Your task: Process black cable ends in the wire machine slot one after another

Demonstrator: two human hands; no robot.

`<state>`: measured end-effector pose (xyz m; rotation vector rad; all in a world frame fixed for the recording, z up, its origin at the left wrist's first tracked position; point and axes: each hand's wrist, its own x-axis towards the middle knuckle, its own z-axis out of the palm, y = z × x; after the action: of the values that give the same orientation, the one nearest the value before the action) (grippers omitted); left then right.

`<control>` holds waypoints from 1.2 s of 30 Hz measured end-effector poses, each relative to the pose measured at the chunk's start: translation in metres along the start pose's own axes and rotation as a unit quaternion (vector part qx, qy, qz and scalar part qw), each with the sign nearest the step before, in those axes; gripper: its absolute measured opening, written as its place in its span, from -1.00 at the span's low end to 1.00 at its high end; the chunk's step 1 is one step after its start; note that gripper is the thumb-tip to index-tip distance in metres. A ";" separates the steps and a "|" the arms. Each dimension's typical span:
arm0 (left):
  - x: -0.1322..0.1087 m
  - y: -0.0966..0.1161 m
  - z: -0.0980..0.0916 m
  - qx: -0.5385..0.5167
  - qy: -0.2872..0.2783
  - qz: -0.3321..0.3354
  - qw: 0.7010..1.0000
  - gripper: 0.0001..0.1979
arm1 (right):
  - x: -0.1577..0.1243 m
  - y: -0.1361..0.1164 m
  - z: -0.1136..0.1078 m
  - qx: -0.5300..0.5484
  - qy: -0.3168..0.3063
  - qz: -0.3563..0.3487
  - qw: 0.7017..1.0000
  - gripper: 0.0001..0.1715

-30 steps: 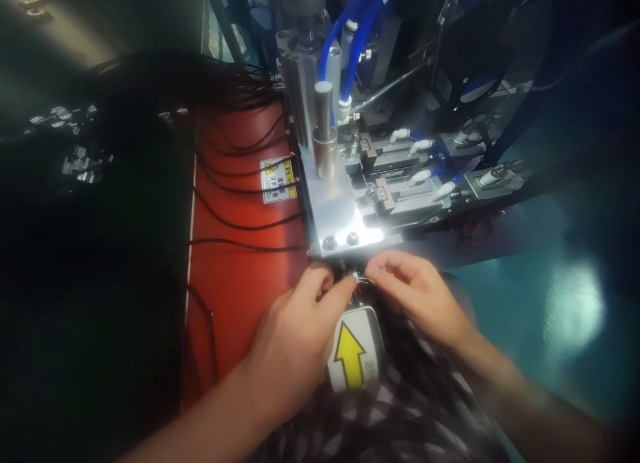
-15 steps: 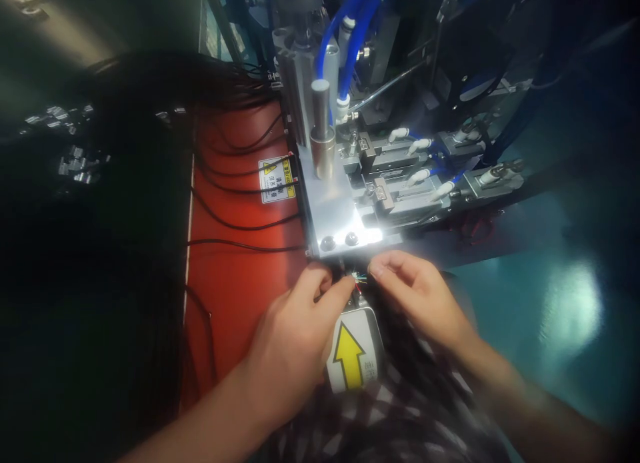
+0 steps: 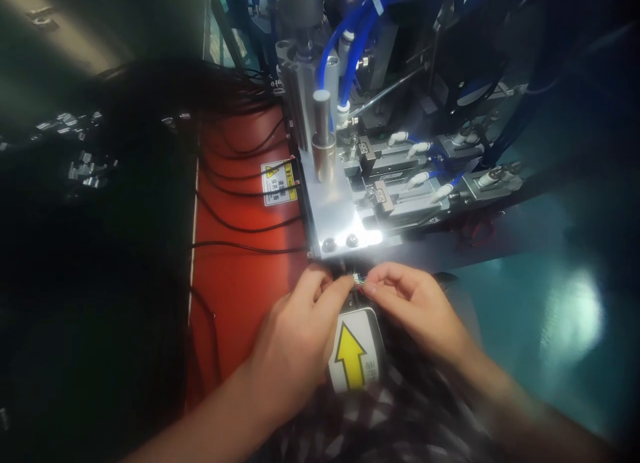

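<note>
Thin coloured wires (image 3: pixel 359 281) fan out between my two hands, just below the front edge of a shiny metal block (image 3: pixel 333 210). My left hand (image 3: pixel 305 313) is closed, thumb and index finger pinching the base of the wires; the cable behind them is mostly hidden by the fingers. From the right, my right hand (image 3: pixel 413 296) pinches the loose wire ends between thumb and fingertips. Beneath the hands is a white plate with a yellow arrow (image 3: pixel 351 356).
An orange-red panel (image 3: pixel 235 283) with black cables across it lies to the left, bearing a warning label (image 3: pixel 279 182). Many black cables with metal connectors (image 3: pixel 86 170) lie further left. Blue air tubes (image 3: pixel 357 50) and pneumatic cylinders (image 3: pixel 415 183) stand behind and right.
My right hand has moved left and slightly down, and its fingertips have closed on the wire ends. My left hand keeps its pinch. The view has shifted slightly.
</note>
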<state>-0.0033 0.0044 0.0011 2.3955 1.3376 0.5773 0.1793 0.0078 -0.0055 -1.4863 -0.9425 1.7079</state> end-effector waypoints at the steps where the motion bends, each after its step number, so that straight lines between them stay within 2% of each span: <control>1: 0.000 0.000 0.000 -0.005 0.002 -0.002 1.000 -0.70 | -0.001 0.002 0.001 0.019 -0.004 0.005 1.000 -0.69; 4: 0.000 0.002 0.002 -0.012 0.012 -0.009 1.000 -0.72 | -0.002 0.005 0.004 0.058 -0.008 0.018 0.998 -0.69; 8: 0.000 0.002 0.003 -0.017 0.022 -0.008 1.000 -0.74 | -0.002 0.005 0.005 0.042 -0.009 0.032 0.999 -0.65; 11: 0.000 0.001 0.002 -0.029 0.023 -0.002 0.999 -0.74 | -0.001 0.002 0.002 -0.002 -0.001 0.006 1.000 -0.66; 15: 0.002 0.002 0.001 -0.027 0.018 -0.001 0.999 -0.74 | 0.002 -0.003 -0.002 -0.055 0.041 -0.038 0.997 -0.71; 29: 0.003 0.005 0.002 -0.002 0.033 -0.002 0.999 -0.73 | 0.010 0.001 0.003 -0.068 0.042 -0.071 0.994 -0.78; 36: 0.005 0.004 0.001 0.011 0.044 0.004 0.999 -0.72 | 0.009 0.001 0.005 -0.101 0.063 -0.088 0.989 -0.79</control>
<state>0.0024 0.0066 0.0034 2.4196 1.3796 0.6812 0.1730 0.0143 -0.0103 -1.5690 -1.1693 1.4104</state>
